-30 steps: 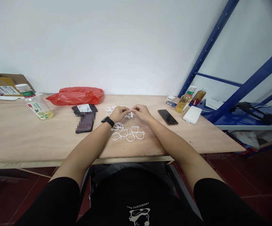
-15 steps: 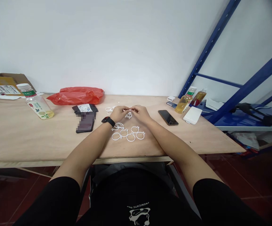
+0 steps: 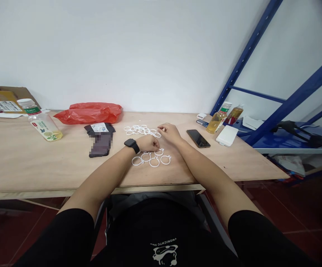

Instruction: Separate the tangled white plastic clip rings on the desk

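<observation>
My left hand (image 3: 149, 142), wearing a black watch on its wrist, is curled downward over the near group of white plastic rings (image 3: 154, 162). Its fingertips are close to one ring (image 3: 159, 152) with a small clip; whether it pinches anything is hidden. My right hand (image 3: 169, 132) is at the right end of the far pile of white rings (image 3: 140, 129). Its fingers are bent and a little apart, close to the outermost ring (image 3: 158, 135), and I see nothing held in them. Each near ring has a small tab on its rim.
To the left are a red plastic bag (image 3: 90, 113), a dark packet (image 3: 101, 142) and a drink bottle (image 3: 44, 124). A phone (image 3: 198, 138), a white box (image 3: 227, 136) and another bottle (image 3: 218, 118) lie or stand right. A blue metal rack (image 3: 291, 107) is beside the table.
My hands were together at the far pile, fingertips meeting. They have now parted: the left has come nearer, over the near rings, and the right stays by the pile, which is now uncovered.
</observation>
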`<control>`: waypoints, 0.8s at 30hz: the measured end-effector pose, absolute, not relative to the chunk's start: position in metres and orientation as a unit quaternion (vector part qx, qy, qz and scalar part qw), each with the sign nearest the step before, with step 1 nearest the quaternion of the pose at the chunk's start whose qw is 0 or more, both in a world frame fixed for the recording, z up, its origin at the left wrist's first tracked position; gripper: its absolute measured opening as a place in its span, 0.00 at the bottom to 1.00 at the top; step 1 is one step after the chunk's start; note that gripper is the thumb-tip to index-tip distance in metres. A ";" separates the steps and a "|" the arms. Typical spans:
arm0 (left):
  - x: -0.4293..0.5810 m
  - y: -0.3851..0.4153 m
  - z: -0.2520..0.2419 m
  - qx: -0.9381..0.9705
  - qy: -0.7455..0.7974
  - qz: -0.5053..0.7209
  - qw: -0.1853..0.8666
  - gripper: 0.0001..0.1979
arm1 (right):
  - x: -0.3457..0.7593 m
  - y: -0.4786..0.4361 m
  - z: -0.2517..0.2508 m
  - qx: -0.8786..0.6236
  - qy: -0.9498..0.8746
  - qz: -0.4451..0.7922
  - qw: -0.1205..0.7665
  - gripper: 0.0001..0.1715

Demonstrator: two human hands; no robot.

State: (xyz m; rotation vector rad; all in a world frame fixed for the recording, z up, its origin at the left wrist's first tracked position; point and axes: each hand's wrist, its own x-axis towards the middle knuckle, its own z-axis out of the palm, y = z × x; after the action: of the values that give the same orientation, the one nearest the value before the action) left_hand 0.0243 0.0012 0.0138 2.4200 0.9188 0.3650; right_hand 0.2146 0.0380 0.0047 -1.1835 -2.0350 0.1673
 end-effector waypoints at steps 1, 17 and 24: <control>0.024 0.002 0.013 0.898 0.340 0.134 0.245 0.04 | 0.214 0.038 0.005 -0.463 -0.796 0.076 0.384 0.10; 0.006 0.023 0.012 0.828 0.441 0.341 0.066 0.10 | 0.202 0.038 0.000 -0.360 -0.691 0.432 0.454 0.21; 0.006 0.022 0.010 0.839 0.379 0.370 0.121 0.11 | 0.199 0.037 0.001 -0.351 -0.676 0.452 0.463 0.22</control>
State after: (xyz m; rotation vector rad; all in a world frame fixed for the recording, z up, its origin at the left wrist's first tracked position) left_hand 0.0064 0.0217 0.0096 2.4514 1.1069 1.0811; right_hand 0.1994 0.0366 0.0011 -0.8636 -1.6624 1.1118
